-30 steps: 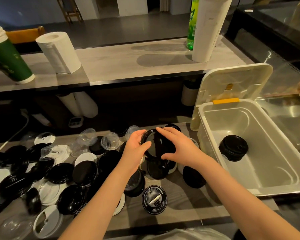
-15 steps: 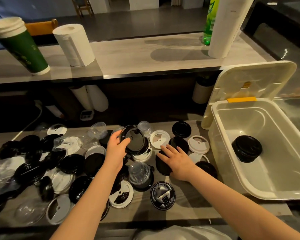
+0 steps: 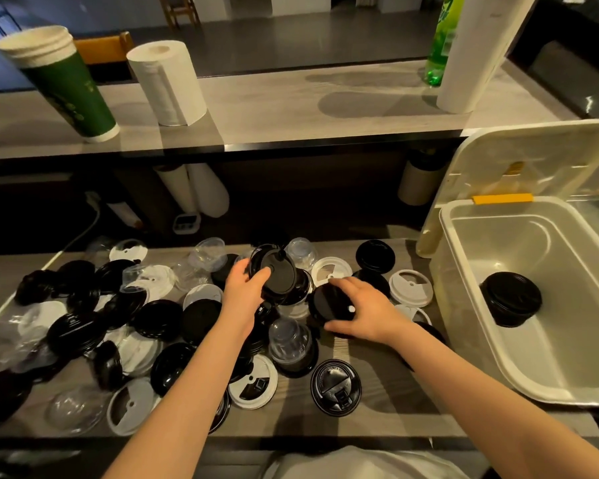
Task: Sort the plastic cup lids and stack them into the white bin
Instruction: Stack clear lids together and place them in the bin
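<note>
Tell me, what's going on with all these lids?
A person is sorting cup lids on a counter. The left hand holds a few nested black lids raised above the heap, while the right hand grips another black lid lying in the heap. Loose lids in black, white and clear cover the counter. The white bin on the right stands open, with one short stack of black lids inside.

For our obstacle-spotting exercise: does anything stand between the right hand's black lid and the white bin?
Nothing visible does. Only flat white lids lie between the black lid and the white bin, whose cover stands open.
</note>
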`<state>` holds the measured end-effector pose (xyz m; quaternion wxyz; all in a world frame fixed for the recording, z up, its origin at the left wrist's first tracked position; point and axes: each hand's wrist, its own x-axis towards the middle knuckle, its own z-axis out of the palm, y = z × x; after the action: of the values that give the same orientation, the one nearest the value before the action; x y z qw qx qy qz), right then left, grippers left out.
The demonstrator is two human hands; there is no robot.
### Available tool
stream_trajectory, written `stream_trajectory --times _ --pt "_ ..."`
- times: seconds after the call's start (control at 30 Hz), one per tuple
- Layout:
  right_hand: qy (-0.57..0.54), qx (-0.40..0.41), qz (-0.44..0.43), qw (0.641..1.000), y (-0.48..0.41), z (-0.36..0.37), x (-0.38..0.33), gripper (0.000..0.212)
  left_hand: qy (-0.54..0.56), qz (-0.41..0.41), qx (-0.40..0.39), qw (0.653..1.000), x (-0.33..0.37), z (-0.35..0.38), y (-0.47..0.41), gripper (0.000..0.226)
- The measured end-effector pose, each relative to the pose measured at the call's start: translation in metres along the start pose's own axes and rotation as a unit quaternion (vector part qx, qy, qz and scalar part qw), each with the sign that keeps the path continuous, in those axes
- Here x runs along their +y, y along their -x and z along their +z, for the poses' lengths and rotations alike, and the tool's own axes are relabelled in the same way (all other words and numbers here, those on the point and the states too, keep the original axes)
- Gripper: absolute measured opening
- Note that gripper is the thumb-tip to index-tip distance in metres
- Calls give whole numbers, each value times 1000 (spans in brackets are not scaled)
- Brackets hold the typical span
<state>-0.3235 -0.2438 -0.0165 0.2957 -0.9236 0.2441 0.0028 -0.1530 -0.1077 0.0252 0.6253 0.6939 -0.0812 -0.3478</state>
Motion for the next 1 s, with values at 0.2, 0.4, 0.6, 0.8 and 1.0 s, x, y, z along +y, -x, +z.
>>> stream_trajectory --times 0.2,0.4,0.6,0.8,1.0 --pt "-249 143 34 957 -1 -28 -25 88 4 6 -38 999 9 15 11 49" --pt "-178 117 -73 974 -8 -39 -48 91 73 3 -98 992 15 26 23 28" --pt "-40 104 -136 984 -13 -43 -67 98 19 36 -142 989 14 10 31 38" --pt "54 27 -144 988 -31 -28 -86 97 -65 66 -64 994 10 -26 25 47" --pt "97 -107 -37 989 -37 34 -82 73 -194 56 55 978 -1 -77 18 58"
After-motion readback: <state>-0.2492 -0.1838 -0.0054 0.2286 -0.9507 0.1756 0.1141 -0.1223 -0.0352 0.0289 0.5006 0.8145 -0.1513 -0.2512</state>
